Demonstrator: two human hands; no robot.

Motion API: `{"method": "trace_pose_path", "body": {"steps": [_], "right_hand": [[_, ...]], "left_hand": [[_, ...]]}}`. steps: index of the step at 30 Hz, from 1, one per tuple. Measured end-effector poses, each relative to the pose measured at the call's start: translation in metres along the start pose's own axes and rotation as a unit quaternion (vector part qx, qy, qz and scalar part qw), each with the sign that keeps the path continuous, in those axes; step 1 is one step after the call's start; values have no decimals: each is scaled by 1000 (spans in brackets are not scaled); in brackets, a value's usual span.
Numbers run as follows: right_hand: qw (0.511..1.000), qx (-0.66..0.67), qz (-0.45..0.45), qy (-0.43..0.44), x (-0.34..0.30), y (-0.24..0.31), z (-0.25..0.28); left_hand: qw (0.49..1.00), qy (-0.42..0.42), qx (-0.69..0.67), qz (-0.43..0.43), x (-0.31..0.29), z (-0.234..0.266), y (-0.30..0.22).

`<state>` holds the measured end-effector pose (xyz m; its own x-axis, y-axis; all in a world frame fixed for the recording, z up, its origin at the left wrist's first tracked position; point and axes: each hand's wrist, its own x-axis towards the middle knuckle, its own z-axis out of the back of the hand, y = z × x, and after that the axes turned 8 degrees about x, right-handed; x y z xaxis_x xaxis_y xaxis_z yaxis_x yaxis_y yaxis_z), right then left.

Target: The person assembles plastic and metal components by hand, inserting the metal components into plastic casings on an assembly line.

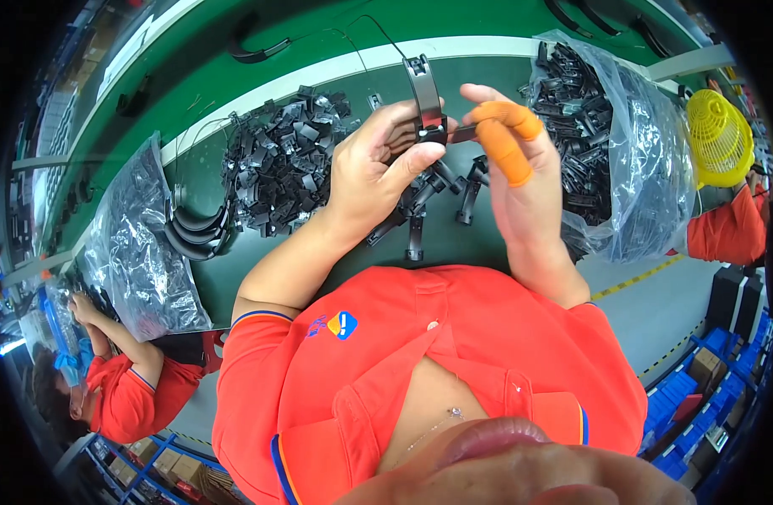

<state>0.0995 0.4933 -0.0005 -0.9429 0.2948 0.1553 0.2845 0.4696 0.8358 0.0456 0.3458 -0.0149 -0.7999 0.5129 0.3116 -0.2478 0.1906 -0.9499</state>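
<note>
My left hand grips a black, slightly curved, headband-like strip near its lower end, with the thumb across the front. The strip stands upright, and its top end points away from me. My right hand wears orange finger covers on two fingers. Its fingers pinch a thin dark piece against the strip's lower end; the exact kind of that piece is too small to make out. Beneath my hands, several black hinged parts lie on the green table.
Small black plastic pieces are heaped at left, beside curved black bands and a clear plastic bag. At right stands a clear bag holding black parts, near a yellow basket. A co-worker works at far left.
</note>
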Motion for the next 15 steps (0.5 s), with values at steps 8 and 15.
{"method": "trace_pose_path", "body": {"steps": [8,15], "right_hand": [[960,-234,126,82,-1,-11,3],[989,-49,-97,99,9,5,-2]], "left_hand": [[999,-6,49,-7,-3,-1,2],[991,45,126,7,-9,-2,3]]}}
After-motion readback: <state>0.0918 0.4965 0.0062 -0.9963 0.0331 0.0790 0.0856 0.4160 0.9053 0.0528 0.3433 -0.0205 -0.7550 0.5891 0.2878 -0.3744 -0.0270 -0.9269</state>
